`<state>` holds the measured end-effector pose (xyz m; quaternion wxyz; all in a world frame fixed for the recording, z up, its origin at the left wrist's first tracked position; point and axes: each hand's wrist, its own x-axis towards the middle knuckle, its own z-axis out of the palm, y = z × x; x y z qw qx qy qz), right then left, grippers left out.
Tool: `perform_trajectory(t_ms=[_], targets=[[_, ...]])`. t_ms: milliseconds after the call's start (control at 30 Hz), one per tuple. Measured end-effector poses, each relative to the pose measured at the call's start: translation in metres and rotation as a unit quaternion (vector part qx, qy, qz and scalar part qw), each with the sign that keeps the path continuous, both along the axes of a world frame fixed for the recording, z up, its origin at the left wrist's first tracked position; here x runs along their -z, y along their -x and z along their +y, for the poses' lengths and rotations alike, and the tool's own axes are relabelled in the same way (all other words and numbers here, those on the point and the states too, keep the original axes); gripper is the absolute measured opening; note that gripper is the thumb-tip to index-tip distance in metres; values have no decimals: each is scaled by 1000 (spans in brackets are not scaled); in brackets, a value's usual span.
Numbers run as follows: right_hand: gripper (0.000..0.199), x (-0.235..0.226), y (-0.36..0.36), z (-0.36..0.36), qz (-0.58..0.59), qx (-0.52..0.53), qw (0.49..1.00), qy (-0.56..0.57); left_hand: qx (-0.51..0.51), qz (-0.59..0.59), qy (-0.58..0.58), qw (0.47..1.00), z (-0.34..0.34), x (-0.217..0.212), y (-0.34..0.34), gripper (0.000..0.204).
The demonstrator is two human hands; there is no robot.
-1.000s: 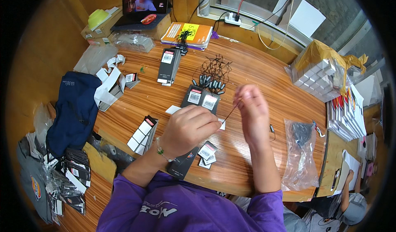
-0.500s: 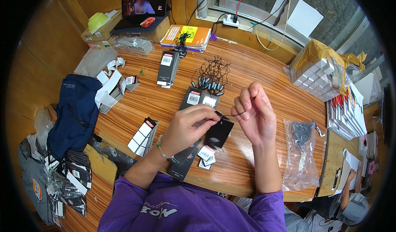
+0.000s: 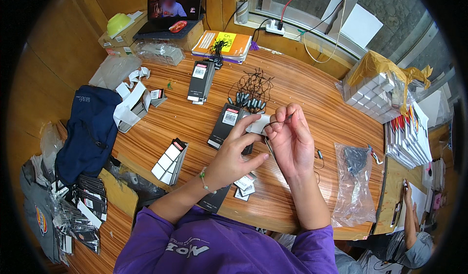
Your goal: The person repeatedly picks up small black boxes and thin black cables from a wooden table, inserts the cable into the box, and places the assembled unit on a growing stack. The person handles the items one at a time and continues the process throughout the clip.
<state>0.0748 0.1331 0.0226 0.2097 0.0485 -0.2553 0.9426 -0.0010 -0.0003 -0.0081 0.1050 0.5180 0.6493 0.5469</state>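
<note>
Above the table's middle, my right hand (image 3: 292, 145) is closed in a pinch on a thin black cord (image 3: 277, 122). Beside it my left hand (image 3: 236, 159) is open, thumb and fingers apart. Between the hands a thin tag edge shows nearly end-on, and most of that tag is hidden behind my right hand. Behind my fingers lie a stack of black hang tags (image 3: 224, 126) with white labels and a tangle of black cords (image 3: 253, 85) with small toggles. Below my left hand are small white-labelled tags (image 3: 243, 184) and a black tag (image 3: 216, 199). Right of my wrist lies one loose corded toggle (image 3: 319, 154).
More tag stacks (image 3: 200, 81) stand behind and left (image 3: 169, 162). A clear plastic bag of black cords (image 3: 355, 186) lies right, near a wrapped block of white boxes (image 3: 373, 86). A laptop (image 3: 174, 3) stands at the back. Another person's arm (image 3: 409, 220) is at far right.
My left fingers have let go and spread apart. My right hand has moved slightly left and down, still pinching the cord. The black tag has turned from face-on to nearly edge-on.
</note>
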Motion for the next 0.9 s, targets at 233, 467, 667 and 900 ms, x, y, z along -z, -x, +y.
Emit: perform_trajectory(t_ms=[233,467,667,900], targets=[[11,0,-1,-8,5,20,998,-63,-21,-52,-24,998,6,-1,-4,28],[10,-6,-3,9,35,57,996,-49,-15,-285,58,957,-3,1,8,24],[8,-6,-5,15,27,65,997,-38,-50,-245,-82,965,-1,6,5,13],[8,-7,-5,14,24,54,997,-49,-11,-219,-88,972,-2,-1,1,13]])
